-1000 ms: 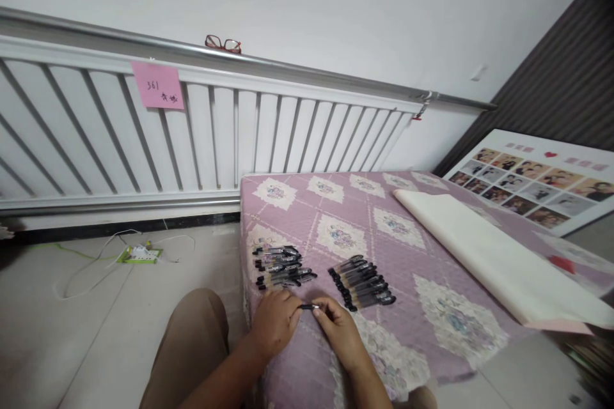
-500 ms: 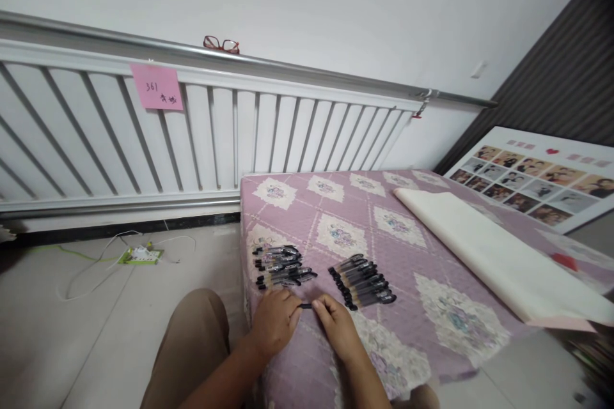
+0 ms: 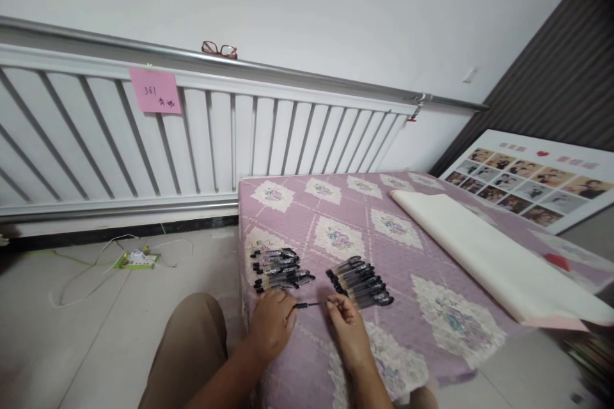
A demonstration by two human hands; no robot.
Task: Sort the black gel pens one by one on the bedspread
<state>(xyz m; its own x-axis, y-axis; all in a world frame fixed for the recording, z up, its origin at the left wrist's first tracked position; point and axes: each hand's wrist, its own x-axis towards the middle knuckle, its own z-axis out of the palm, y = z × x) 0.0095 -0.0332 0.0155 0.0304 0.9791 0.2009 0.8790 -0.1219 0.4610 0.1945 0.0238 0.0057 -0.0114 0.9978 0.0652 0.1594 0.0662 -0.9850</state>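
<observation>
Right hand (image 3: 346,324)'s slid out toward 3 o'clock, so the pen (image 3: 306,305) now runs 9-to-3 between it and the left hand (image 3: 273,319), both equally near, left gripping one end, right pinching the other.

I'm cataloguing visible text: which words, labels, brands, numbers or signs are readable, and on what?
"361": handwritten on the pink note on the radiator; the characters below it are too blurred to read.
Red heart: on the photo board; the heading around it is too blurred.
Gel pens: any print is too small to read.
</observation>
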